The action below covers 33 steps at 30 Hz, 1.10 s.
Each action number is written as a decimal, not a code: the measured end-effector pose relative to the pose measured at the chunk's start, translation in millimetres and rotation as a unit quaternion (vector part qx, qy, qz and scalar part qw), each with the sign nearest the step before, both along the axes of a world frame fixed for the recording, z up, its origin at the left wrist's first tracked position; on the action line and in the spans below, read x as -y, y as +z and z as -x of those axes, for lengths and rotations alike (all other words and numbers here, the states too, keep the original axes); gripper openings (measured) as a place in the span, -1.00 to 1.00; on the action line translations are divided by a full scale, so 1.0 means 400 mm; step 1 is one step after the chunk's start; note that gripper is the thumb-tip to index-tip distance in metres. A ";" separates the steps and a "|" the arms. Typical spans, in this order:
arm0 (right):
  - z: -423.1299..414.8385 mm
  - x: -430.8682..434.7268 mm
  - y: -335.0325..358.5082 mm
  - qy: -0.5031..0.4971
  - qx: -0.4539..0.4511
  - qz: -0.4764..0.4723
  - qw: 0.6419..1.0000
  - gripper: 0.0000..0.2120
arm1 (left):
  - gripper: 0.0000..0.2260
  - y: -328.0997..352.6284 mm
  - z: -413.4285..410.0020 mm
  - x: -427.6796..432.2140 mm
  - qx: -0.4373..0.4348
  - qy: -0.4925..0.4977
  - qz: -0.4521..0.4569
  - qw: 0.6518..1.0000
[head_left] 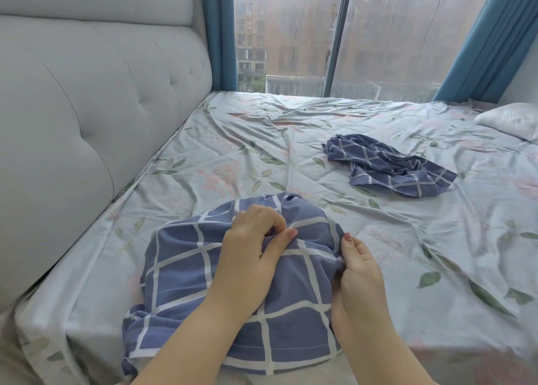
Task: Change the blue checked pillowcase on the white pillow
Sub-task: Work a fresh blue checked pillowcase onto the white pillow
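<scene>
Gripping the blue checked pillowcase (180, 268) at the near edge of the bed (233, 151), the left hand (250, 256) has its fingers (270, 218) curled tight into the cloth. The right hand (359, 277) pinches a fold just beside it. A second checked pillowcase (387, 163) lies crumpled farther off, and the white pillow (512, 119) rests bare at the far right.

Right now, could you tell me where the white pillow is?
In the head view, the white pillow lies far right on the floral sheet, beyond the crumpled blue checked pillowcase.
</scene>
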State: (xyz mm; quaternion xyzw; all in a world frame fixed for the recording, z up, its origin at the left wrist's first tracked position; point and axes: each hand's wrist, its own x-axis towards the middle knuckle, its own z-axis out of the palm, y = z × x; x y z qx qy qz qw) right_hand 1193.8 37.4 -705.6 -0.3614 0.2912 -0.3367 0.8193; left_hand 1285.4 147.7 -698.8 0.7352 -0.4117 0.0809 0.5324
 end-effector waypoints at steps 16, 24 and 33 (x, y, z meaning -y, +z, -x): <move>-0.012 0.017 -0.003 0.023 0.024 0.035 0.999 -0.77 | -0.78 0.014 0.054 0.013 -0.040 -0.115 -0.098 0.988; 0.007 0.003 -0.014 0.032 -0.040 -0.012 0.999 -0.72 | -0.81 -0.002 0.009 0.012 -0.010 0.074 -0.031 0.997; -0.006 0.035 0.031 0.062 -0.078 0.138 0.985 -0.68 | -0.95 -0.018 -0.005 0.024 -0.015 0.046 0.008 0.999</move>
